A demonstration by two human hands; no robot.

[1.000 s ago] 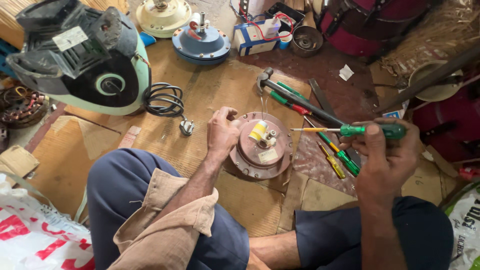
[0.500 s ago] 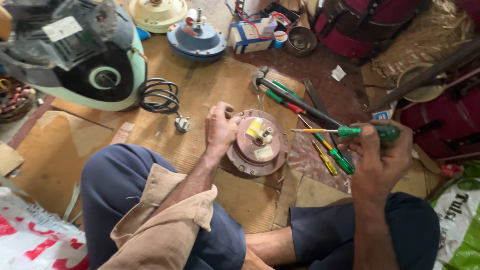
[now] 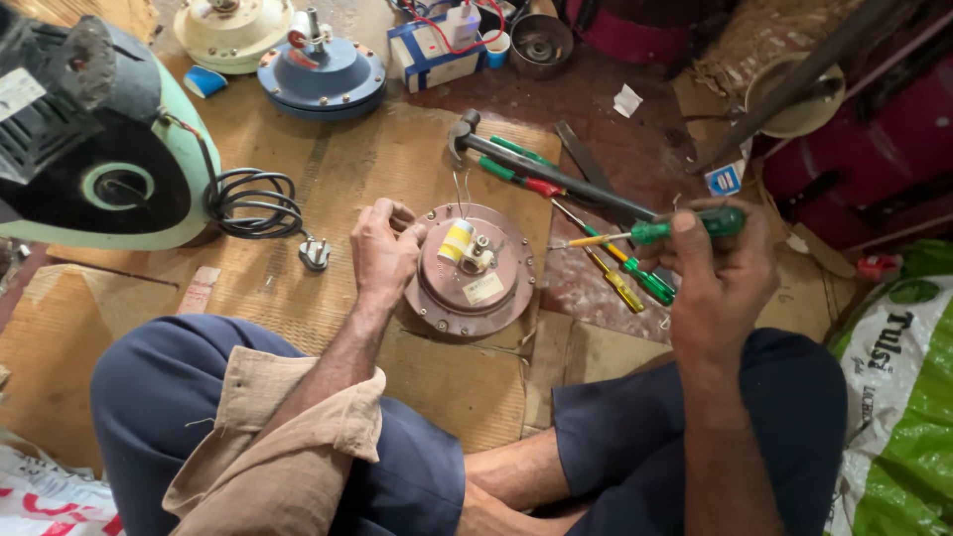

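Single head view, steep downward, close over lap; far edges probably cropped.

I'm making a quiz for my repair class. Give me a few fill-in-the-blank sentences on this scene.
1. The right hand holds a screwdriver with a ____ handle.
2. The left hand rests on the round, ____ motor housing.
3. The hammer lies ____ the housing.

Missing words: green; brown; beyond

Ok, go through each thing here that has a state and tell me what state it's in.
Brown fan motor: lying flat, steadied by left hand.
Green-handled screwdriver: held level in right hand.
Power plug: unplugged, on the mat.
Black cord: coiled.
Hammer: lying idle.
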